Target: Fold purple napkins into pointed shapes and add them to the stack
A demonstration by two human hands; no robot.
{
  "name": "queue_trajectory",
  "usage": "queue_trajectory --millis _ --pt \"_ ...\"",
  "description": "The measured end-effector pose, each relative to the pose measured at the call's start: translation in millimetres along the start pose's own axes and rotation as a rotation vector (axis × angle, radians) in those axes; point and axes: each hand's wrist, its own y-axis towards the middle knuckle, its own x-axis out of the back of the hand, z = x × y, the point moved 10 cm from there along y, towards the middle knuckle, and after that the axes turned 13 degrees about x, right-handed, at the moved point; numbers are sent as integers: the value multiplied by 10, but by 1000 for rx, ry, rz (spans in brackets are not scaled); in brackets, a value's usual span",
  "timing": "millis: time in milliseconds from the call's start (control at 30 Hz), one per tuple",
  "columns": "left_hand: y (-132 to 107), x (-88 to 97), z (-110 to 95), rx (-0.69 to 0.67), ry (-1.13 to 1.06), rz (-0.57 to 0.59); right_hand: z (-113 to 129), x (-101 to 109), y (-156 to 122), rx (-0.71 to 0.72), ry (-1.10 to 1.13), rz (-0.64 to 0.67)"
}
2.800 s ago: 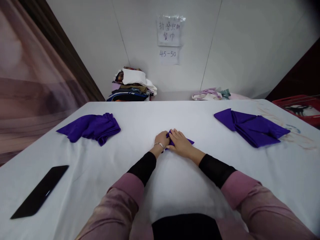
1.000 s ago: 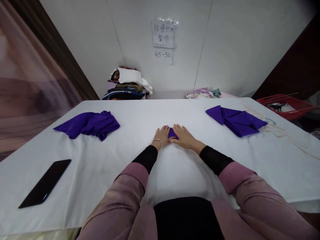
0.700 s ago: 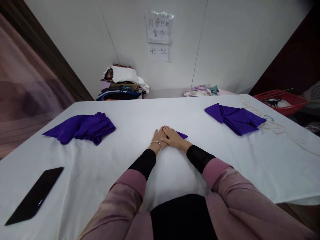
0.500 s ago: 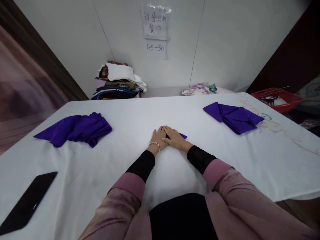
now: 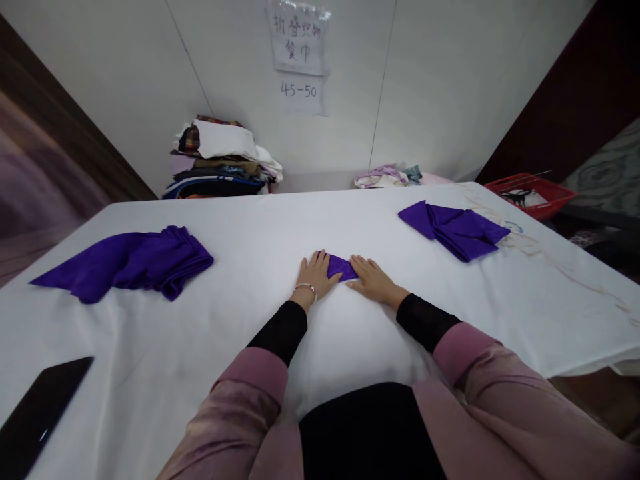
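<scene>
A small folded purple napkin (image 5: 340, 266) lies flat on the white tablecloth in front of me. My left hand (image 5: 318, 275), with a bracelet at the wrist, rests flat over its left end, fingers stretched out. Over the right end lies my right hand (image 5: 372, 279), palm down with its fingers extended. The napkin's middle shows between the two hands; its ends are hidden beneath them. To the left is a bunched heap of purple cloth (image 5: 133, 261). Farther right sits another folded purple cloth (image 5: 454, 228).
A dark flat device (image 5: 45, 413) lies at the table's near left. Beyond the far edge are a pile of folded clothes (image 5: 225, 157) and a smaller cloth heap (image 5: 385, 176). A red basket (image 5: 543, 197) stands past the right edge. Paper signs (image 5: 300, 53) hang on the wall.
My right hand has slid right, away from my left hand, uncovering the napkin's middle. My left hand stays on the left end. The view has shifted slightly.
</scene>
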Motion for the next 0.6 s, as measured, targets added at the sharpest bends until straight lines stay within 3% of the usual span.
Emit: queue_trajectory --millis 200,300,433,600 --pt "8 1 -3 -2 -4 -6 -113 65 -228 -24 87 49" --pt "20 -7 -2 -7 -8 -18 -248 204 -202 -150 257 -18" --pt "21 -17 6 -8 -5 -25 -336 413 32 -284 326 -125" --pt "6 -20 13 -14 -11 -19 -266 390 526 -269 259 -20"
